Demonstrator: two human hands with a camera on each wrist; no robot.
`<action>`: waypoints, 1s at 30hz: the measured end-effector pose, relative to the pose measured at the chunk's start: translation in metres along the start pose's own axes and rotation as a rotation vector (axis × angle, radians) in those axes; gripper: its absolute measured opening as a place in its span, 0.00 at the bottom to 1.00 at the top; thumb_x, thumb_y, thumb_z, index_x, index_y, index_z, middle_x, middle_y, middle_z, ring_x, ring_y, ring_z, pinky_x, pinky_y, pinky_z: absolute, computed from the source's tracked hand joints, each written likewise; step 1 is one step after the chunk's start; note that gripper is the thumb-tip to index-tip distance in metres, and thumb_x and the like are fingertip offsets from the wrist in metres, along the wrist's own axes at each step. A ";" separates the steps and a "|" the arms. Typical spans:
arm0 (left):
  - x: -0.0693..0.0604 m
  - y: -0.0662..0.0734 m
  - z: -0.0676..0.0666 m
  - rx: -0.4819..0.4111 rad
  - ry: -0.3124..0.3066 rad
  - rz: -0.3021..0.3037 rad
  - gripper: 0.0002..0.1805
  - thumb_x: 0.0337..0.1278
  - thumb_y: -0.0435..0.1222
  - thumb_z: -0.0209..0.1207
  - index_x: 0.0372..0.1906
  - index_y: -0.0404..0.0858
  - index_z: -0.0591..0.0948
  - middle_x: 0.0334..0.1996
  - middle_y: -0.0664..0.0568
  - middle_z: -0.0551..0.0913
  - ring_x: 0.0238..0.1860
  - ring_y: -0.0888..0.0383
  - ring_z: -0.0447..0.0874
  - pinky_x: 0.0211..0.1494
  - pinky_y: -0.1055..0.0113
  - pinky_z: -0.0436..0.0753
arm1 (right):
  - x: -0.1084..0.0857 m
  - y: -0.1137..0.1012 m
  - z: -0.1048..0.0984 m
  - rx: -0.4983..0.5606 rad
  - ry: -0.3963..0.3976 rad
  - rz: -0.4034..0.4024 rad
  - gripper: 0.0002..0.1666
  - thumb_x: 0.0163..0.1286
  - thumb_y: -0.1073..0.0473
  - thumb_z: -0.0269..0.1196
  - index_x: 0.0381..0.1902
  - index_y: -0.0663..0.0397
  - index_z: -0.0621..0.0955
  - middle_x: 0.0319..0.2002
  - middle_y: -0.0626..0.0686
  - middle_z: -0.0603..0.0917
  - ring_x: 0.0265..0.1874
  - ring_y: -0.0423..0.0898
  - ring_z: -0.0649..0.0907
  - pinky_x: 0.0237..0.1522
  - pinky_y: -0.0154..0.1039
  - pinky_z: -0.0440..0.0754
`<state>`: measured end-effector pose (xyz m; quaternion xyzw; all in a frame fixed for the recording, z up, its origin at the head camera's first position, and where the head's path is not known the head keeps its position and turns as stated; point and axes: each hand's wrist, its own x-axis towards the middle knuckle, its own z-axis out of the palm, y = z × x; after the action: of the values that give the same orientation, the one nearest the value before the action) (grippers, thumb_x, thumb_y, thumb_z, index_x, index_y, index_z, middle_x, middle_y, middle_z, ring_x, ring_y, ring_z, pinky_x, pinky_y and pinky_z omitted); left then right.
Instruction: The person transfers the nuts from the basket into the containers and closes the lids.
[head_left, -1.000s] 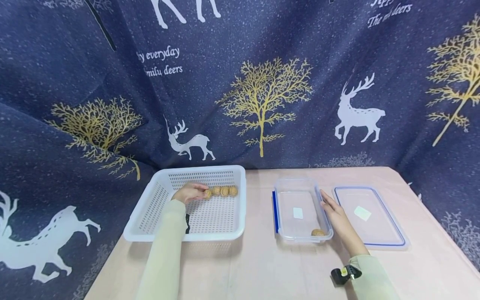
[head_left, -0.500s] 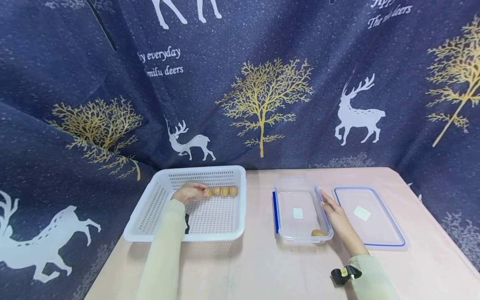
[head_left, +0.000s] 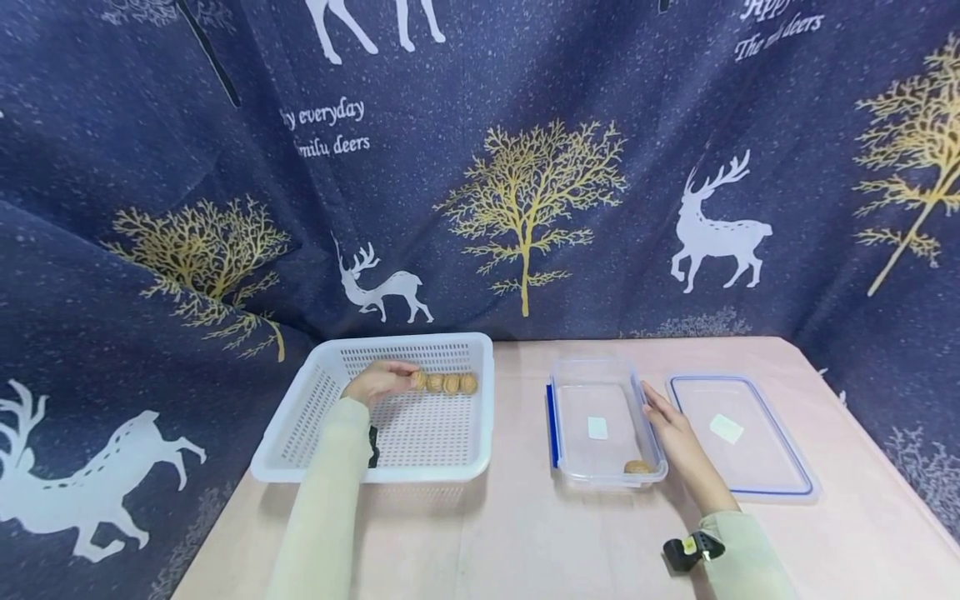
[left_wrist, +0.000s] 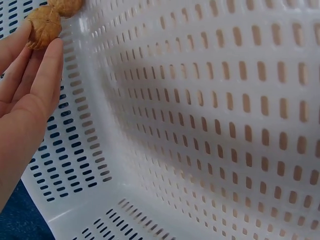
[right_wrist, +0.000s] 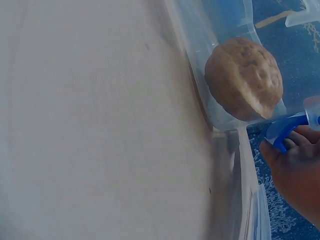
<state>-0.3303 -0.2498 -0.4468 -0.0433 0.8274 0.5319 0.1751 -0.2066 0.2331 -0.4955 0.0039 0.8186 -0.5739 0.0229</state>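
My left hand is inside the white perforated basket, pinching a walnut between thumb and fingers. That walnut forms the left end of a short row of walnuts along the basket's back side. My right hand lies against the right side of a clear plastic container, its fingers extended along the wall. In the right wrist view, the hand touches a blue latch on that container. One walnut lies in the container's near right corner.
A clear lid with a blue seal lies on the table right of the container. Another blue latch hangs along the container's left side. The pink tabletop ends at a dark patterned cloth behind it.
The view has shifted very slightly. My left hand keeps its pinch on the walnut at the row's end, which sits a touch higher. My right hand stays at the container.
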 end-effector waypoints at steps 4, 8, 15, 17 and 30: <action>0.000 0.000 -0.001 -0.015 -0.048 0.042 0.23 0.61 0.28 0.58 0.63 0.31 0.73 0.61 0.39 0.75 0.63 0.46 0.71 0.69 0.52 0.66 | 0.000 0.001 0.000 -0.009 -0.001 0.002 0.34 0.79 0.48 0.40 0.76 0.52 0.48 0.75 0.63 0.48 0.72 0.66 0.49 0.69 0.66 0.47; -0.001 0.004 0.000 -0.017 -0.077 0.112 0.23 0.62 0.28 0.57 0.62 0.29 0.73 0.59 0.38 0.76 0.61 0.46 0.73 0.69 0.52 0.67 | 0.000 0.001 0.000 -0.012 0.005 -0.005 0.34 0.79 0.48 0.40 0.76 0.53 0.48 0.74 0.63 0.49 0.72 0.66 0.49 0.69 0.65 0.46; 0.000 0.012 0.002 -0.002 -0.096 0.194 0.23 0.62 0.28 0.56 0.62 0.27 0.73 0.57 0.37 0.78 0.57 0.49 0.76 0.68 0.52 0.68 | -0.001 0.000 0.001 -0.013 0.007 -0.012 0.34 0.79 0.48 0.40 0.76 0.53 0.49 0.74 0.64 0.48 0.72 0.66 0.49 0.69 0.66 0.46; 0.001 0.016 0.003 0.018 -0.092 0.198 0.23 0.62 0.29 0.57 0.62 0.29 0.73 0.57 0.38 0.78 0.58 0.49 0.76 0.68 0.52 0.67 | -0.001 0.000 0.001 -0.015 0.007 -0.013 0.34 0.79 0.48 0.40 0.76 0.53 0.49 0.74 0.64 0.48 0.72 0.66 0.49 0.69 0.66 0.46; -0.006 0.047 0.012 -0.005 -0.076 0.218 0.24 0.60 0.31 0.61 0.62 0.33 0.75 0.57 0.40 0.78 0.57 0.49 0.76 0.68 0.54 0.69 | -0.001 0.000 0.000 -0.010 0.010 -0.023 0.34 0.79 0.49 0.40 0.76 0.54 0.49 0.74 0.64 0.48 0.72 0.67 0.49 0.69 0.66 0.47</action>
<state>-0.3342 -0.2189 -0.4084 0.0666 0.8187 0.5509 0.1476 -0.2056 0.2329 -0.4961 -0.0027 0.8216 -0.5699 0.0122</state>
